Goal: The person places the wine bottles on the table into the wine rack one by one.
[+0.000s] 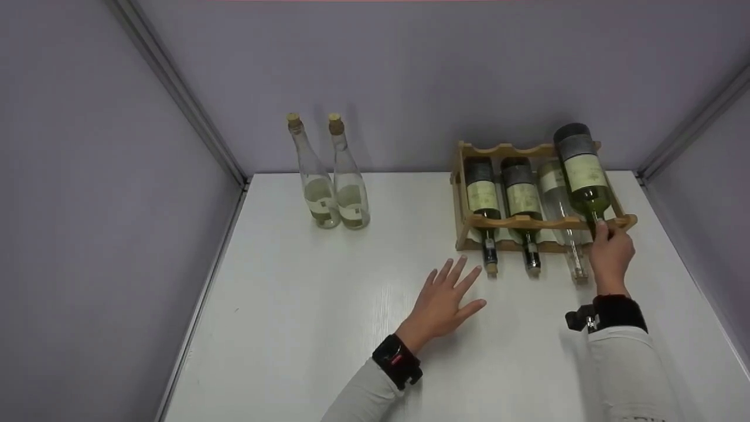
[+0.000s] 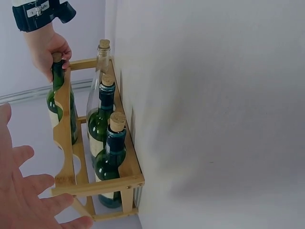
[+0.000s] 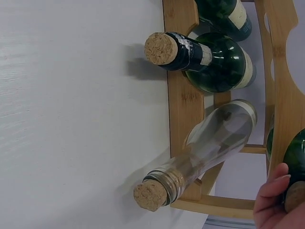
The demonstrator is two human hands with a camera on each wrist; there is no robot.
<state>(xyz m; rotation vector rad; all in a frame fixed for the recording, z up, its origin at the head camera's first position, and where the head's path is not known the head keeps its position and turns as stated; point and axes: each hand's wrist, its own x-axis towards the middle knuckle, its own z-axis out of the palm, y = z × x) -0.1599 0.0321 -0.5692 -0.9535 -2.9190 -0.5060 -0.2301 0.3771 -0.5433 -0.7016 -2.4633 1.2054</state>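
Note:
My right hand (image 1: 611, 258) grips the neck of a corked green wine bottle (image 1: 585, 170), at the right end of the wooden wine rack (image 1: 551, 224). This bottle lies tilted across the upper tier, its base toward the back wall and neck over the front rail. Two more green wine bottles (image 1: 483, 196) and a clear glass bottle (image 3: 224, 129) lie in the lower tier, corks pointing forward. My left hand (image 1: 442, 305) holds nothing; its fingers are spread over the white table in front of the rack's left end.
Two clear corked bottles (image 1: 351, 202) with pale labels stand upright side by side at the back left of the white table (image 1: 281, 305). Grey panels (image 1: 398, 76) enclose the table at the back and both sides.

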